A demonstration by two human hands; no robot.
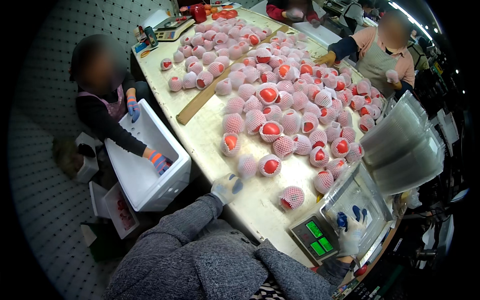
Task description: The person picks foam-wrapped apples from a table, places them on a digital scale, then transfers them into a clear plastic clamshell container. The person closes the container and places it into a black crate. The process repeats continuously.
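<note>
My left hand point(227, 188), in a white glove with blue-coated fingertips, rests at the near table edge. Just beyond it sits a round fruit in a pink foam net point(247, 166); whether the fingers touch it or hold anything is unclear. My right hand point(351, 229), gloved alike, reaches over a clear plastic tray point(379, 210) with its fingers spread. That tray lies on a digital scale point(315, 240) with lit green displays. Between my hands, a single netted red fruit point(291, 197) stands apart from the large spread of netted fruit point(285, 97).
A tall stack of clear plastic trays point(405, 144) leans at the right. A wooden strip point(210, 93) crosses the table point(202, 138). At left, a co-worker in striped gloves reaches into a white foam box point(165, 187); other people stand opposite. Another scale point(174, 28) sits far left.
</note>
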